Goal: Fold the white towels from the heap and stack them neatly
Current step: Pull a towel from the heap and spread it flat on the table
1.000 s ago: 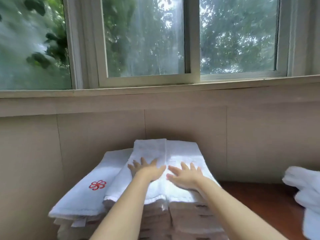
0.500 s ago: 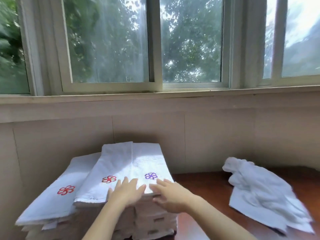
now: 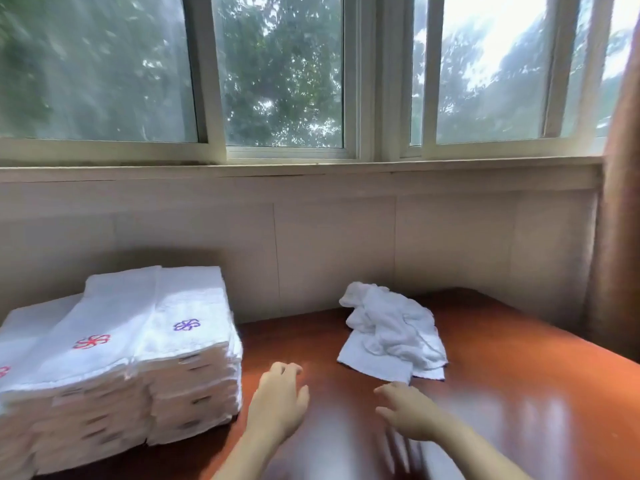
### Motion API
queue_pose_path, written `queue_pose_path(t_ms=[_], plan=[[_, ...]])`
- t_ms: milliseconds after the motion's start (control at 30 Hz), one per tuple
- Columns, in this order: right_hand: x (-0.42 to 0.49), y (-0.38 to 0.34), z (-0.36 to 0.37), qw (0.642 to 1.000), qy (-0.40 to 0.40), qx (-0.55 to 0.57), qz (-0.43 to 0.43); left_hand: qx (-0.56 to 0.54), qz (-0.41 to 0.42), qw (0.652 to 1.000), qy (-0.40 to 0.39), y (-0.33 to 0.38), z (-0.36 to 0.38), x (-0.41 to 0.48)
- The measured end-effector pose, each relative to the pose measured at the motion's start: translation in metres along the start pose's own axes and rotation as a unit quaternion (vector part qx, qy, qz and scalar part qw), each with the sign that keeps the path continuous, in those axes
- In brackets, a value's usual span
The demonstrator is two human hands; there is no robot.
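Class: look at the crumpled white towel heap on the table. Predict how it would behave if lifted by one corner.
Probably floppy: the towel heap lies in soft folds, so it should drape and unfurl. Likely light, since its flat edges look thin. It may slide easily on the glossy table if pushed.

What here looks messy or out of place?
Only the crumpled heap of white towels on the wooden table, right of the folded towel stacks: it is bunched and unfolded, while the stacks look tidy.
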State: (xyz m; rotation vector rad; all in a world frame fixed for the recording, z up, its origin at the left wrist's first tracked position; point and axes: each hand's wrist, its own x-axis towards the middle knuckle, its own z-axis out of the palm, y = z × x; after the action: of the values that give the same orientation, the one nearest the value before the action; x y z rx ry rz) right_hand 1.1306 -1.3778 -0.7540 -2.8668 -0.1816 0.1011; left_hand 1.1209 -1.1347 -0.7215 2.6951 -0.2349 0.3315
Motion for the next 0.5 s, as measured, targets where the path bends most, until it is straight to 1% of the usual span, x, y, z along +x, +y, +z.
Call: queue_pose_path(t_ms=[100, 200, 267, 367, 433, 500], plan=[[0.000, 0.048, 0.013, 0.997, 0.073, -0.006, 0.036, -0.003, 0.012, 0.998, -0.058, 0.021, 0.040, 0.009], [0.002, 0.085, 0.033, 0.991, 0.112, 0.000, 0.073, 0.006, 0.016, 0.994, -0.111, 0.037, 0.083, 0.013], [0.007, 0.098, 0.043, 0.985, 0.155, 0.001, 0.079, 0.045, 0.015, 0.994, -0.102, 0.043, 0.106, 0.015], [0.024, 0.102, 0.045, 0.975, 0.217, 0.006, 0.045, 0.100, 0.011, 0.994, -0.050, 0.049, 0.122, 0.027], [0.040, 0.100, 0.041, 0.968, 0.248, 0.015, 0.034, 0.133, 0.012, 0.990, -0.040, 0.053, 0.125, 0.040], [0.060, 0.101, 0.034, 0.965, 0.255, -0.026, 0.054, 0.158, 0.010, 0.987, -0.040, 0.056, 0.125, 0.052]])
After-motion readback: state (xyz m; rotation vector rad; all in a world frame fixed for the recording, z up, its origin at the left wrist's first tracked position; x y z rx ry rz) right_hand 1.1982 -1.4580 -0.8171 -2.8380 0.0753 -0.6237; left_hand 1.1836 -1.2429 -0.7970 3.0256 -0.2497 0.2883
